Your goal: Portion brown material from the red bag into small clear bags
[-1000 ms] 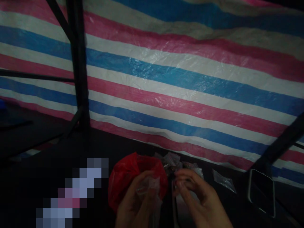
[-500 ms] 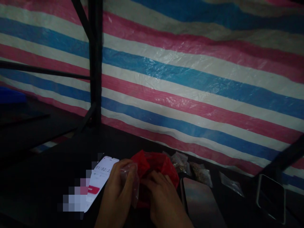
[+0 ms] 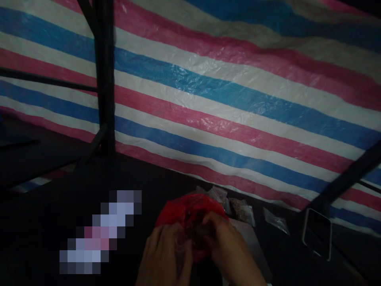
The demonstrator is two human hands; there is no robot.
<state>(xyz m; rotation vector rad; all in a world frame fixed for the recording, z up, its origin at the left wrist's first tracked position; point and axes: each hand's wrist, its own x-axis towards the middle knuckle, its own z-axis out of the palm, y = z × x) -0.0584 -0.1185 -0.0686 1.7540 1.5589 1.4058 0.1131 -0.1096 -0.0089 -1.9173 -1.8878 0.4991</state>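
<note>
A red plastic bag (image 3: 169,210) lies on the black surface with its mouth gaping towards me; dark loose bits show inside. My left hand (image 3: 165,252) is at the bag's near left rim, fingers closed around a small clear plastic bag (image 3: 180,248), mostly hidden by the fingers. My right hand (image 3: 229,244) reaches into the right side of the red bag's mouth. Its fingers are curled together among the dark contents, and what they pinch is too dark to name.
A flat grey device (image 3: 250,242) lies beneath my right forearm. Behind it are filled small zip bags (image 3: 242,210) and a flatter clear bag (image 3: 276,220). A phone (image 3: 318,234) leans at right; a pixelated bright screen (image 3: 110,226) lies left. Striped sheeting (image 3: 208,107) hangs behind a black frame post (image 3: 104,91).
My left hand has lowered with the clear bag to the red bag's near rim. My right hand has shifted to the bag's right side, and the mouth opens wider. The view has turned slightly right.
</note>
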